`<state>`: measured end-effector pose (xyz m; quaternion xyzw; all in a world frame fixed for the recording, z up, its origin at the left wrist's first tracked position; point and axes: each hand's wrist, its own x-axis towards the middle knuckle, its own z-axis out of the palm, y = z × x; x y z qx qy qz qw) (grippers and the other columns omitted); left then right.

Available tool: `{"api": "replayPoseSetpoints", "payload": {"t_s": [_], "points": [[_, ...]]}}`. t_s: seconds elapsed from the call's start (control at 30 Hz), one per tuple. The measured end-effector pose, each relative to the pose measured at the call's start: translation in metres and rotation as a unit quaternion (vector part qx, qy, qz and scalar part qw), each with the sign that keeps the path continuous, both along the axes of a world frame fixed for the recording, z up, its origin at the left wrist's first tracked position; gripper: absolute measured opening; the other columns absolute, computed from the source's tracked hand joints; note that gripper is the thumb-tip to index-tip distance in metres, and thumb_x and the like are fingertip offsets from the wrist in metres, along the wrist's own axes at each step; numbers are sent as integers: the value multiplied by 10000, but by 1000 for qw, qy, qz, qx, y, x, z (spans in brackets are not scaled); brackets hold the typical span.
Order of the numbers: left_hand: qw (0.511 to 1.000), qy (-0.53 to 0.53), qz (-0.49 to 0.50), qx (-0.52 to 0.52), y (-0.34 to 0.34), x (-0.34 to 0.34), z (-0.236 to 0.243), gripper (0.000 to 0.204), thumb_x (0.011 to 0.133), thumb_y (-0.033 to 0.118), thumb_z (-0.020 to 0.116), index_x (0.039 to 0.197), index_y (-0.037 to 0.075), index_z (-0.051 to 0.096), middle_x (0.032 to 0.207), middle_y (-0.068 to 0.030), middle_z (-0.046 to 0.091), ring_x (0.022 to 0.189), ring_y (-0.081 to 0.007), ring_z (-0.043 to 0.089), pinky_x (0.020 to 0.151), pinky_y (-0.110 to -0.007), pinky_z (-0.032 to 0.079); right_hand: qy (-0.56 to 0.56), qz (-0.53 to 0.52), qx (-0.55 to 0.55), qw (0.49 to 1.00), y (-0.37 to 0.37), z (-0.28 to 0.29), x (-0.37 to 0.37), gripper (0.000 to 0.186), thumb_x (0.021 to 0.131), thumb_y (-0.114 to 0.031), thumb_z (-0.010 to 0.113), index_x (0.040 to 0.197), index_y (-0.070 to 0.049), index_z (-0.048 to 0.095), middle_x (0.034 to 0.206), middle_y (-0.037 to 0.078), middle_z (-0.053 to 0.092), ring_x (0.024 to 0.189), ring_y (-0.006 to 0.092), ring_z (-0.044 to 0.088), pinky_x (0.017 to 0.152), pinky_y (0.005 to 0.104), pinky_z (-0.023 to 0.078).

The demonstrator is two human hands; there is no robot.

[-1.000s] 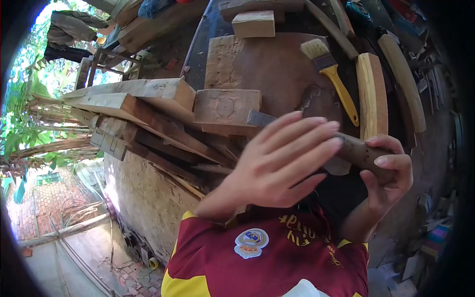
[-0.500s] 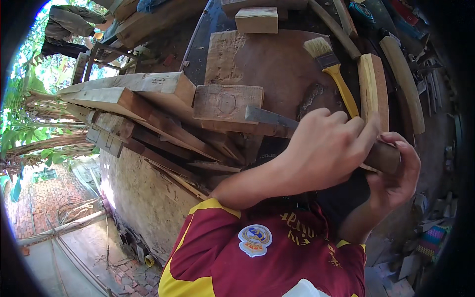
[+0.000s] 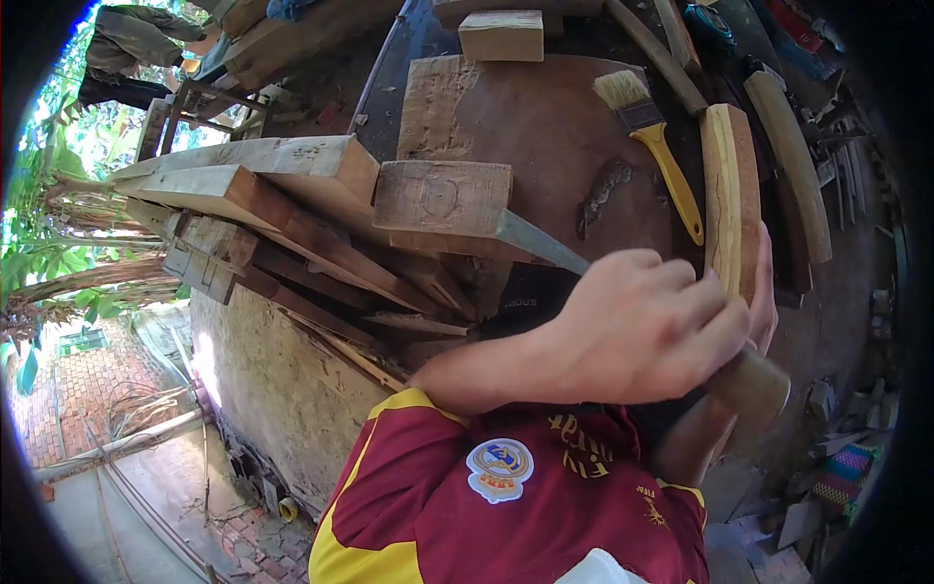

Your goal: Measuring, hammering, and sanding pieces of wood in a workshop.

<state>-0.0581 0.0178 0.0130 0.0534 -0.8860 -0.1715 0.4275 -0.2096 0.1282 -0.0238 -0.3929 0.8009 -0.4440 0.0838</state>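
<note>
My left hand [image 3: 647, 326] is closed around the wooden handle [image 3: 759, 384] of what looks like a chisel. Its flat metal blade [image 3: 540, 241] points away to the left, the tip by the corner of a brown wooden block [image 3: 443, 195]; I cannot tell whether they touch. My right hand [image 3: 765, 287] lies around the lower right side of a long pale wooden block [image 3: 730, 190], partly behind it. Most of that hand's fingers are hidden by the block and my left hand. Just left of the pale block lies a paintbrush [image 3: 662, 156] with a yellow handle.
Several long timbers [image 3: 233, 195] are stacked at the left, beside the brown block. A small wooden block [image 3: 501, 37] sits at the far side of a brown board [image 3: 545, 117]. Curved wooden pieces [image 3: 793, 165] and a tape measure [image 3: 708, 21] lie to the right.
My right hand has left the chisel's handle end and moved to the pale block's lower right side. My left hand, with the chisel, has shifted slightly nearer to me, and the blade has turned.
</note>
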Motion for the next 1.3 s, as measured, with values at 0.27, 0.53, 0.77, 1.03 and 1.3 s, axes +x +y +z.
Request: {"api": "replayPoseSetpoints", "payload": {"t_s": [0.27, 0.53, 0.77, 1.03, 1.3], "points": [[997, 55, -2, -50, 18, 0, -5, 229, 767, 240, 801, 857, 87, 657, 658, 43, 445, 526, -92, 447, 448, -271, 305, -32, -1, -41, 999, 11, -6, -16, 590, 960, -112, 664, 1509, -23, 468, 1468, 207, 560, 1360, 272, 533, 1122, 402, 421], [998, -8, 36, -46, 17, 5, -7, 377, 637, 248, 798, 971, 112, 690, 689, 39, 463, 581, -116, 494, 501, -283, 369, -52, 2, -43, 998, 8, -6, -11, 632, 931, -138, 703, 1508, -24, 471, 1460, 206, 573, 1351, 290, 551, 1113, 407, 433], [986, -165, 2, 3, 10, 13, -6, 583, 553, 205, 829, 1110, 126, 674, 817, 25, 563, 747, -175, 582, 642, -336, 471, 39, 24, -38, 998, 11, -17, -23, 668, 898, -101, 700, 1518, -27, 462, 1443, 221, 582, 1332, 299, 572, 1092, 412, 451], [975, -212, -55, 26, 16, 10, -8, 476, 609, 151, 810, 1060, 131, 659, 811, 4, 580, 758, -208, 603, 653, -371, 494, 136, 32, 121, 983, 6, 7, -35, 791, 873, -135, 740, 1575, -87, 379, 1383, 250, 598, 1252, 429, 597, 1046, 464, 481], [986, -161, -47, -7, 19, 6, -16, 400, 667, 202, 810, 1030, 119, 665, 783, 11, 575, 731, -193, 591, 640, -344, 490, -1, 47, 71, 996, 12, 0, -51, 775, 890, -164, 758, 1530, 58, 382, 1366, 257, 612, 1229, 312, 633, 1045, 390, 480]]}}
